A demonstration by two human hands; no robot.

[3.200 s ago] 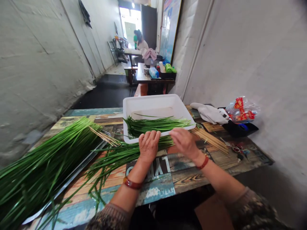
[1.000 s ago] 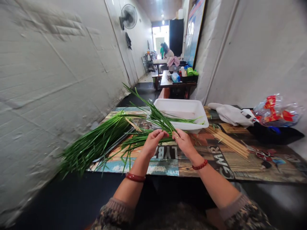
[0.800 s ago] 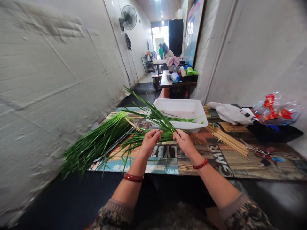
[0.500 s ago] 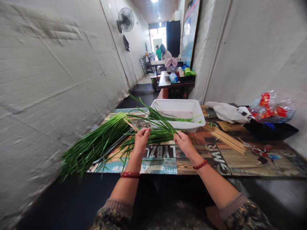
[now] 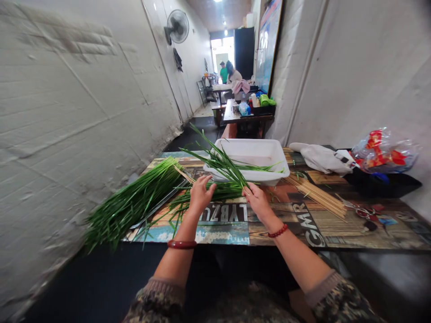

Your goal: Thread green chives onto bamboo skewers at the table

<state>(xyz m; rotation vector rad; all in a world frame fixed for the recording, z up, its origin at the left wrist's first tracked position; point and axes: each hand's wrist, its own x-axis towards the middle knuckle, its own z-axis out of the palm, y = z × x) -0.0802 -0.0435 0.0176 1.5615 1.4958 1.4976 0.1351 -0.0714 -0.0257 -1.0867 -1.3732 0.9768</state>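
Note:
My right hand (image 5: 255,198) is closed around the lower ends of a small bunch of garlic chives (image 5: 226,164), whose leaves slant up and to the left over the white plastic tub (image 5: 286,172). Thumb and fingers apart, my left hand (image 5: 201,193) hovers just left of that bunch with nothing visible in it. Under and between the hands lie loose chives (image 5: 229,190) on the table. A large pile of chives (image 5: 134,202) rests at the left, partly on a metal tray (image 5: 158,208). Some chives lie inside the tub.
Thin wooden skewers (image 5: 316,196) lie right of the tub, near scissors (image 5: 362,209). A pale cloth cap (image 5: 319,158) and a clear plastic bag with red print (image 5: 380,150) sit at the right. Farther back stands another table (image 5: 232,114), with two people beyond.
My left hand's fingers have spread from a pinch. The bunch in my right hand has tipped a little more upright.

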